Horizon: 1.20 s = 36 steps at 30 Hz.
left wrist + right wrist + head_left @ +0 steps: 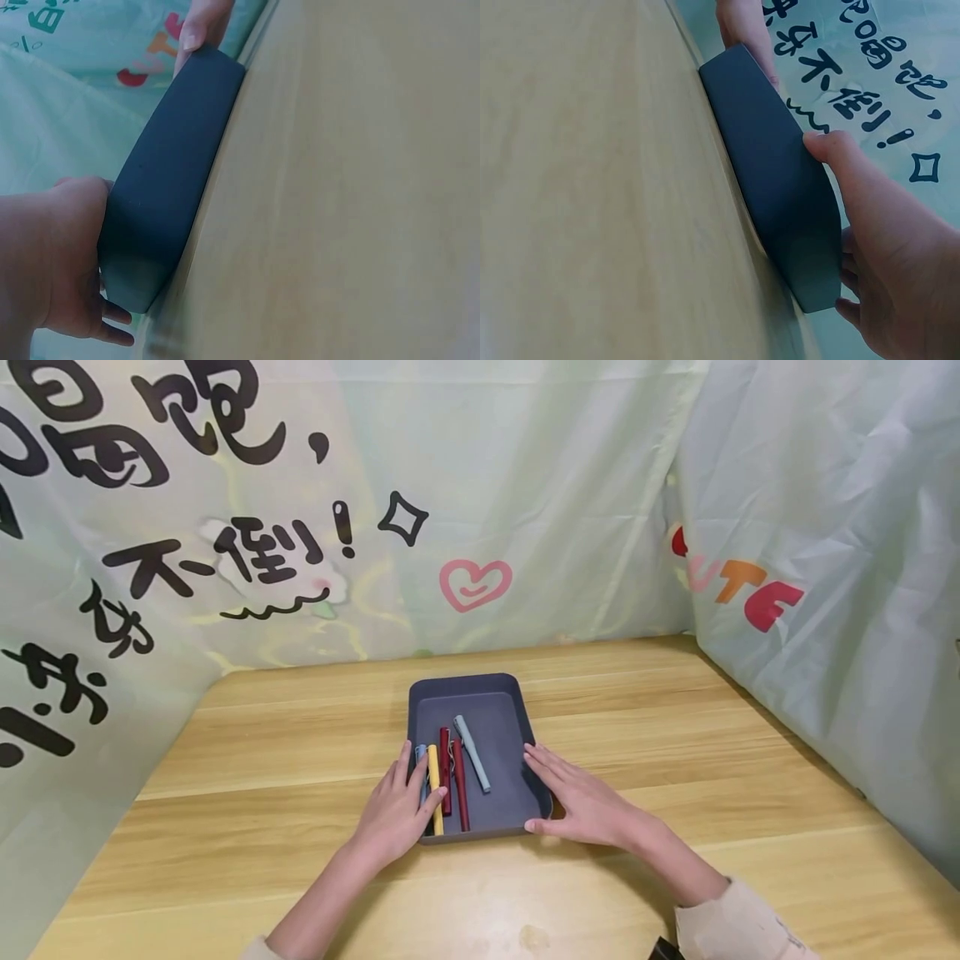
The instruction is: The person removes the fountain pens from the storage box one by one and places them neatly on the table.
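A dark blue-grey rectangular tray [483, 683] lies on the table with several pens in it. A pale blue pen [472, 754] slants near the middle. To its left lie two dark red pens [461, 785], a yellow pen [433, 764] and a blue pen [421, 750] partly hidden by fingers. My left hand [392, 814] rests over the tray's left near corner, its thumb by the yellow pen. With fingers extended along the right rim, my right hand [588, 802] touches the tray, thumb at the near right corner. Both wrist views show the tray's near wall [169, 165] between the hands.
The wooden table [262, 760] extends around the tray. Pale printed fabric [562, 510] hangs at the back and both sides, with black lettering and a pink heart. A small black object [664, 950] shows beside the right sleeve [735, 927].
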{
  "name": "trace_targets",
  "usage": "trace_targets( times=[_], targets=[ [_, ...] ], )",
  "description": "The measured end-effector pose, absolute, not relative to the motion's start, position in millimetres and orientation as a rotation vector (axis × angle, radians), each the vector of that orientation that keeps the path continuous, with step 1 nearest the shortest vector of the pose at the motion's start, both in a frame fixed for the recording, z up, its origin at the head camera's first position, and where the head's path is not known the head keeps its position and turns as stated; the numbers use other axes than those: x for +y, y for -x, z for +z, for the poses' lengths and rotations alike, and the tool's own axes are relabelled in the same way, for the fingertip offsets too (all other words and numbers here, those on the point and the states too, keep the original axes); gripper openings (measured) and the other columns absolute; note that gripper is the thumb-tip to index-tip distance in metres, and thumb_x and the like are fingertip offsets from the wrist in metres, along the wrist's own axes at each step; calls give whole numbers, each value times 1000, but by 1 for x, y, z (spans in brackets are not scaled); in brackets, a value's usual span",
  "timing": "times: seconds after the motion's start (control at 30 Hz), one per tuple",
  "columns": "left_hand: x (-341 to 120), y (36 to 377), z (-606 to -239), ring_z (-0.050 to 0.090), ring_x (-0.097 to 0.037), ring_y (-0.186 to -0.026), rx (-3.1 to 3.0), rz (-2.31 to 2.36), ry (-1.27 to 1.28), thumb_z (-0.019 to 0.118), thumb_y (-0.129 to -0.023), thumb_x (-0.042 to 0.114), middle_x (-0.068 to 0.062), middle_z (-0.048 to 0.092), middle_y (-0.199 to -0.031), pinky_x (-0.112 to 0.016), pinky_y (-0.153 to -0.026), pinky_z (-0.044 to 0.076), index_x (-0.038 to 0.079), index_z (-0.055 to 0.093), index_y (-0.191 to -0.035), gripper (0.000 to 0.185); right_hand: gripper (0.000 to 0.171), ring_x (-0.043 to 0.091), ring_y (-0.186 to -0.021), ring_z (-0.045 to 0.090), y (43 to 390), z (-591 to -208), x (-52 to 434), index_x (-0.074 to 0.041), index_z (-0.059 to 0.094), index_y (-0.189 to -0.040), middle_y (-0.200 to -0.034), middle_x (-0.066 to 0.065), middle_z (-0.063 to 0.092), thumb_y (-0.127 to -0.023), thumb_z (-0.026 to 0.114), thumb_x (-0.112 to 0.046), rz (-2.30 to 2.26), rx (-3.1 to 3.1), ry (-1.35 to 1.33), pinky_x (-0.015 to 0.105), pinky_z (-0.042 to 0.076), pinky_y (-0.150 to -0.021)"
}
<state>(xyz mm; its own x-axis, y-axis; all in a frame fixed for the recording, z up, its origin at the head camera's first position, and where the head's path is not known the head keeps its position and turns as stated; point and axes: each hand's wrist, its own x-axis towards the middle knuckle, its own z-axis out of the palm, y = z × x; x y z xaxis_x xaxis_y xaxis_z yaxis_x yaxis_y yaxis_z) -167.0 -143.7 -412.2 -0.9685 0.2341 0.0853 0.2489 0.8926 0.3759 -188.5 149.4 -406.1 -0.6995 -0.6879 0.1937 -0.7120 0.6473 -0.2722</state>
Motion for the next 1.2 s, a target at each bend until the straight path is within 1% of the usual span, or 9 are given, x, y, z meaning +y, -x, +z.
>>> trace_targets(
  times=[0.17,0.37,0.47,0.57,0.67,0.77,0.83,0.97,1.2],
  targets=[
    [-144,165,-412,19,-44,-131,-3013,-605,385,36,-96,48,-17,2,-151,-55,-102,20,4,27,-144,66,90,29,-136,14,187,-403,149,1,23,-144,-150,13,15,-84,51,-60,487,-2802,-1196,48,23,-104],
    [-144,168,-403,16,-44,-131,-3003,-538,409,41,-95,46,-21,10,-149,-57,-101,20,1,28,-143,67,83,31,-135,18,192,-391,139,3,36,-139,-146,17,25,-86,49,-58,476,-2835,-1154,46,20,-105],
    [-145,175,-399,15,-43,-132,-2988,-503,418,44,-95,44,-23,16,-148,-57,-102,19,0,30,-142,66,70,33,-130,29,196,-382,126,2,45,-134,-139,19,37,-88,52,-50,540,-2814,-1069,47,26,-102],
    [-145,186,-397,16,-42,-132,-2965,-495,422,45,-95,42,-22,18,-147,-55,-103,18,0,32,-142,64,53,33,-120,43,203,-373,108,-1,53,-127,-128,17,50,-88,59,-37,685,-2791,-977,48,35,-96],
    [-144,198,-399,15,-41,-133,-2934,-513,424,45,-95,40,-21,18,-148,-54,-104,15,1,34,-141,61,39,29,-105,54,212,-371,91,-3,60,-119,-116,14,57,-87,64,-24,888,-2806,-892,44,44,-86],
    [-146,207,-404,14,-40,-133,-2910,-563,418,46,-95,37,-21,18,-148,-55,-104,14,1,34,-141,59,31,24,-92,58,224,-376,75,-3,64,-113,-106,12,59,-85,65,-15,1068,-2838,-818,37,48,-77],
    [-147,211,-407,12,-40,-134,-2910,-592,402,45,-96,37,-20,16,-149,-54,-105,12,1,33,-141,59,27,21,-86,59,231,-380,68,-3,65,-109,-99,11,59,-84,65,-12,1142,-2871,-776,34,48,-73],
    [-149,213,-412,7,-40,-134,-2943,-646,374,42,-96,39,-18,9,-150,-55,-105,11,2,29,-143,61,21,20,-82,60,239,-388,59,-6,68,-104,-91,9,55,-83,66,-10,1213,-2935,-740,31,48,-70],
    [-148,214,-414,5,-41,-134,-2988,-718,336,40,-97,40,-14,1,-152,-56,-104,11,3,28,-144,60,17,17,-77,51,245,-395,53,-11,70,-97,-85,5,55,-80,70,-13,1171,-2952,-729,30,44,-66]
  ],
)
